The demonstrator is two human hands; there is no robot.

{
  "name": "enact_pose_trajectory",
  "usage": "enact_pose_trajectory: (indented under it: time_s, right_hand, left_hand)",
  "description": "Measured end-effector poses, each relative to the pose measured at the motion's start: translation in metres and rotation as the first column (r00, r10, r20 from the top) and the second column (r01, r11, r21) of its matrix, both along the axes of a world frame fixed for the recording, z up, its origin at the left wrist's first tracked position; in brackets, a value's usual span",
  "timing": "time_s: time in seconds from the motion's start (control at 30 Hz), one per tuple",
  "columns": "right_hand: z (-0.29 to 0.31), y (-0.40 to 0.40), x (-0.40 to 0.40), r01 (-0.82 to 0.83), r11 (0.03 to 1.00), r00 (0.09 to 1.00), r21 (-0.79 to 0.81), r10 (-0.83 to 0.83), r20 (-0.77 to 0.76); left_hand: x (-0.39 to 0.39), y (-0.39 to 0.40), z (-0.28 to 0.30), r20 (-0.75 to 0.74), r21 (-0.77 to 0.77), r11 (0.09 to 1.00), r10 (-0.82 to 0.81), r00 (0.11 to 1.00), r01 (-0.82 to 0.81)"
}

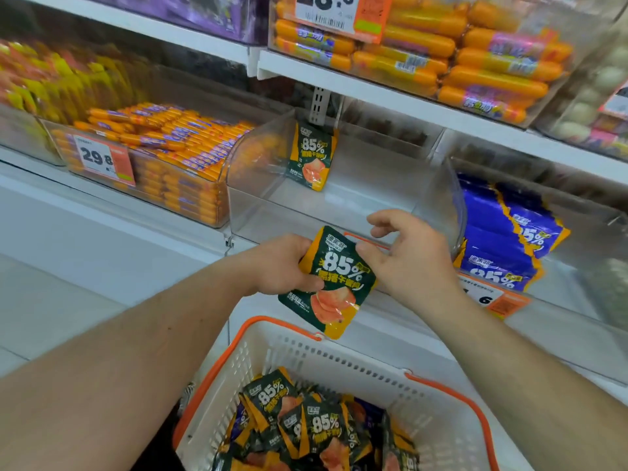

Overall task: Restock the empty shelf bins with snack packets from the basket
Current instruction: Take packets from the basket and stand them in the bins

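Green and yellow, the packet [328,282] hangs in the air just in front of the clear bin [343,202], above the far rim of the basket [339,355]. It is tilted, with its top corner up near the bin's low front edge.

The left hand [278,265] grips the packet's left side, thumb on the front and fingers curled behind. The right hand [404,254] touches the packet's top right corner; its thumb presses there, and its other fingers are lifted and loosely bent, holding nothing. Both arms reach forward over the basket, bare to the elbow.

The bin has lots of room. Only one packet [311,156] stands inside, upright against the back wall. The bin's front wall is low and its side walls curve up tall. A shelf above leaves a wide gap over the bin.

To the left, touching the bin, sits a bin full of orange sausages [176,154] with a price tag [102,159]. To the right sits a bin of blue packs [506,232], also close beside.

Down below, the white basket has orange handles [272,322]. More green packets [306,426] lie piled in it.
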State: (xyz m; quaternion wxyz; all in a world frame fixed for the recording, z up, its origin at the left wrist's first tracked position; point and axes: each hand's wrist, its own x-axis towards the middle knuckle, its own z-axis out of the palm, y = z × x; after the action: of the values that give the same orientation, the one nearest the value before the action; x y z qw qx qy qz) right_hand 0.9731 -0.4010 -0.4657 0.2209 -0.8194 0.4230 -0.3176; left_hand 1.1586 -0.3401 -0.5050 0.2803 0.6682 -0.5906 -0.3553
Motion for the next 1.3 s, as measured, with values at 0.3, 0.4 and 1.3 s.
enact_pose_trajectory:
  time_s: [0.3, 0.4, 1.3]
  right_hand:
    - [0.02, -0.014, 0.023, -0.149, 0.774, 0.967, 0.616, -0.015, 0.253]
    - [0.031, -0.044, 0.04, -0.15, 0.731, 0.951, 0.665, -0.076, 0.298]
    - [-0.04, -0.224, 0.193, 0.171, 0.836, 0.951, 0.522, -0.279, 0.135]
  left_hand:
    - [0.005, -0.003, 0.024, -0.455, -0.199, 0.935, 0.177, 0.873, -0.294]
    - [0.015, -0.01, 0.03, -0.176, -0.399, 0.756, 0.491, 0.853, -0.518]
    - [0.038, -0.053, 0.005, 0.232, -0.469, 0.591, 0.8, 0.554, -0.656]
